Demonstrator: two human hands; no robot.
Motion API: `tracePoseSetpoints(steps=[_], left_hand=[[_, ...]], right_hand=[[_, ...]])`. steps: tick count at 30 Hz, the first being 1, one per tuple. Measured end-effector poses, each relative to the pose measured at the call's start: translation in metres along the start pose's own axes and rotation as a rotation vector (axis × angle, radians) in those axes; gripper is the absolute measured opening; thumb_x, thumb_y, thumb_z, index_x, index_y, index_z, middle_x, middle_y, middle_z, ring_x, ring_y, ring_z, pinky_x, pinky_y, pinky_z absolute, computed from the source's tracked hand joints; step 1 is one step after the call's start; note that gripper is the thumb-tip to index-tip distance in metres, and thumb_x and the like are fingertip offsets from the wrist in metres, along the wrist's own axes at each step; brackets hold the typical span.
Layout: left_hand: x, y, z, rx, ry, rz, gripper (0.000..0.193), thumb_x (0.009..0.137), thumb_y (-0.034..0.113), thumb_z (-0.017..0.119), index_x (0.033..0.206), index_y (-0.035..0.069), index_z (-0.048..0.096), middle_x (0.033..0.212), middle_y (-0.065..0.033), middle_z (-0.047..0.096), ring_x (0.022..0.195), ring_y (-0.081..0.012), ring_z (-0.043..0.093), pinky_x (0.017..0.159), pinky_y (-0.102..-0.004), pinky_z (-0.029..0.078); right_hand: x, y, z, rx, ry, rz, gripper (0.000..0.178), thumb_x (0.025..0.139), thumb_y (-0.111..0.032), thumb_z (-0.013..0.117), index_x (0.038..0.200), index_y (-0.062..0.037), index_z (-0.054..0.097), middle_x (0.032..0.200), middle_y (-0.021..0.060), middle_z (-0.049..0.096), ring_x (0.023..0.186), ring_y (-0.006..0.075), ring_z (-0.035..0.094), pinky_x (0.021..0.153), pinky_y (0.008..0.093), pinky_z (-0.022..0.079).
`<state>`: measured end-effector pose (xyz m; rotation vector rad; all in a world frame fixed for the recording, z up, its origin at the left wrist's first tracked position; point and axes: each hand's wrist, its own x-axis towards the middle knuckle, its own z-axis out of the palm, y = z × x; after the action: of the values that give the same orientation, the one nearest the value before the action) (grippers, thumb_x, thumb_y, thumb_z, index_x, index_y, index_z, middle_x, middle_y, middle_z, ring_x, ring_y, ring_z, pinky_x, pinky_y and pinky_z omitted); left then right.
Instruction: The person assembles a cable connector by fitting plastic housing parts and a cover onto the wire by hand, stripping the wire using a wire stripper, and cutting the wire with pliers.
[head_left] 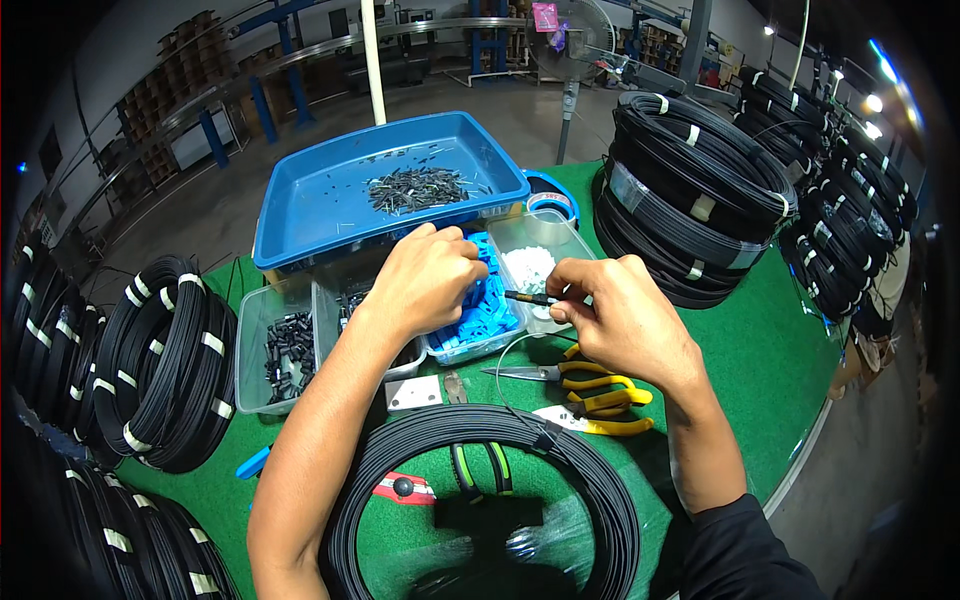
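Note:
My right hand (622,318) pinches a small black cable connector (528,297) between thumb and fingers, its tip pointing left. A thin cable (503,362) curves below that hand and runs down to the coil of black cable (612,500) lying in front of me. Over the tub of blue plastic pieces (482,318), my left hand (428,275) is closed with fingers curled down; its fingertips are hidden behind the hand. Beside the blue pieces, a clear tub (572,238) contains small white parts (530,268).
Yellow-handled pliers (600,385), a red tool (408,489) and green-black handles (482,470) lie on the green tabletop (740,370). Behind the tubs is a blue tray (300,200) of black pieces. Cable coils are stacked right (690,200) and left (165,360).

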<state>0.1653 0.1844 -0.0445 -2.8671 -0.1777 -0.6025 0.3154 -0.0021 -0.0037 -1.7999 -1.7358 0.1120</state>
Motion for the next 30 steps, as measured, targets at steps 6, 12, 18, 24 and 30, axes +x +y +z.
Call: tracePoseSetpoints(steps=[6, 12, 18, 24, 30], left_hand=[[-0.003, -0.008, -0.007, -0.157, -0.239, 0.004, 0.017, 0.061, 0.008, 0.076, 0.077, 0.013, 0.077, 0.08, -0.0008, 0.067, 0.088, -0.0213, 0.06, 0.076, -0.0353, 0.044], [-0.001, -0.007, -0.013, 0.002, -0.045, 0.034, 0.033, 0.058, 0.0, 0.073, 0.088, 0.012, 0.077, 0.083, 0.0006, 0.067, 0.09, -0.0201, 0.06, 0.077, -0.0358, 0.045], [-0.005, -0.008, -0.012, -0.09, -0.155, 0.014, 0.029, 0.057, 0.008, 0.078, 0.086, 0.014, 0.078, 0.081, 0.0003, 0.066, 0.09, -0.0199, 0.06, 0.076, -0.0352, 0.045], [-0.003, -0.005, -0.011, 0.101, -0.206, 0.029, 0.023, 0.06, 0.021, 0.082, 0.082, 0.017, 0.079, 0.08, 0.0021, 0.065, 0.088, -0.019, 0.057, 0.074, -0.0352, 0.043], [-0.003, 0.003, -0.007, 0.115, -0.182, 0.033, 0.022, 0.061, 0.013, 0.077, 0.082, 0.015, 0.078, 0.084, -0.0005, 0.066, 0.089, -0.02, 0.058, 0.075, -0.0357, 0.044]], right_hand=[[-0.002, -0.004, -0.002, 0.007, -0.009, -0.012, 0.013, 0.078, -0.001, 0.069, 0.089, 0.0055, 0.068, 0.073, 0.026, 0.064, 0.072, 0.0403, 0.067, 0.066, 0.0427, 0.052], [-0.003, -0.004, -0.005, 0.0, -0.007, -0.03, 0.013, 0.079, -0.002, 0.069, 0.089, 0.0052, 0.068, 0.074, 0.0261, 0.064, 0.072, 0.0399, 0.067, 0.066, 0.0429, 0.052], [-0.003, -0.008, -0.005, 0.011, -0.007, -0.03, 0.013, 0.079, -0.002, 0.069, 0.09, 0.0052, 0.068, 0.074, 0.0249, 0.065, 0.073, 0.0394, 0.068, 0.067, 0.0427, 0.052], [-0.003, -0.01, -0.005, 0.001, -0.041, -0.015, 0.013, 0.078, -0.002, 0.069, 0.089, 0.0049, 0.068, 0.073, 0.0245, 0.064, 0.073, 0.0382, 0.068, 0.067, 0.0418, 0.052], [-0.003, -0.01, -0.006, 0.002, -0.041, -0.021, 0.012, 0.078, -0.001, 0.069, 0.089, 0.005, 0.067, 0.073, 0.0246, 0.064, 0.073, 0.0387, 0.068, 0.067, 0.0416, 0.052]])
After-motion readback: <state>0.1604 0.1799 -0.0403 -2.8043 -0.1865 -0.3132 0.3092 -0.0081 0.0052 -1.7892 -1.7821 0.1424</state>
